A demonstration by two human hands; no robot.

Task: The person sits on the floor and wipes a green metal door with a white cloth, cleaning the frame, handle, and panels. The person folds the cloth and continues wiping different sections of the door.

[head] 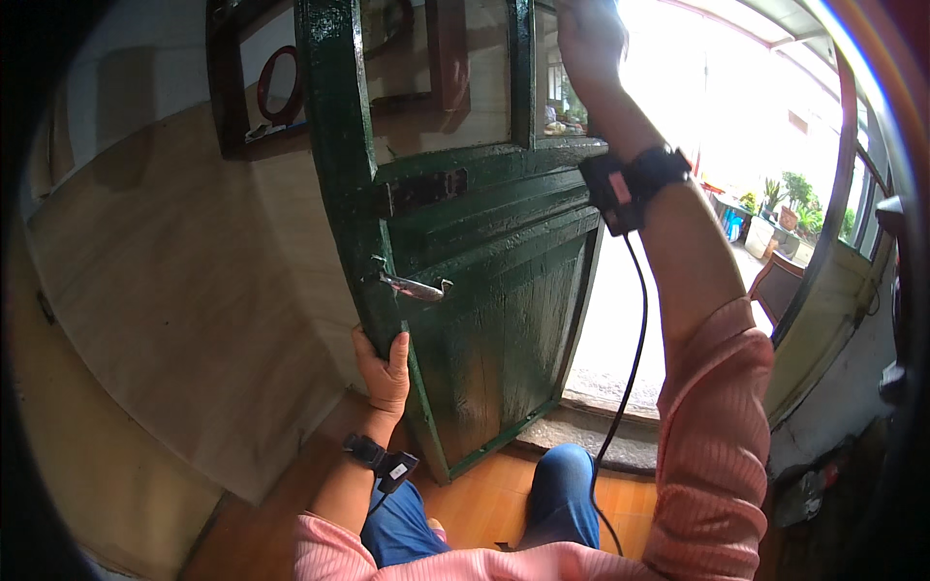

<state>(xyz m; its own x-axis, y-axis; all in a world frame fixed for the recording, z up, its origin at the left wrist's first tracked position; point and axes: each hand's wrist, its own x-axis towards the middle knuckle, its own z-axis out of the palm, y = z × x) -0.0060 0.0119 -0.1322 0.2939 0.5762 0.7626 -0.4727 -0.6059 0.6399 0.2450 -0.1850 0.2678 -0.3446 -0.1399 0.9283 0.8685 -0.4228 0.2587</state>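
Observation:
A green painted wooden door (501, 290) with glass panes stands ajar before me. My left hand (385, 370) grips its near vertical edge below the metal lever handle (418, 287), thumb on the face towards me. My right hand (592, 36) is raised at the top of the view, in front of the door's far upper part; its fingers are blurred and cut off, so what it touches cannot be told. Each wrist wears a strap with a small black box, and a black cable hangs from the right one (617, 192).
A stone threshold (625, 447) crosses the bright doorway on the right. Beyond it are potted plants (799, 200) and a chair (776, 287). A red oval frame (278, 86) is at the upper left, beside the wall. Wooden flooring (472, 501) lies beneath me.

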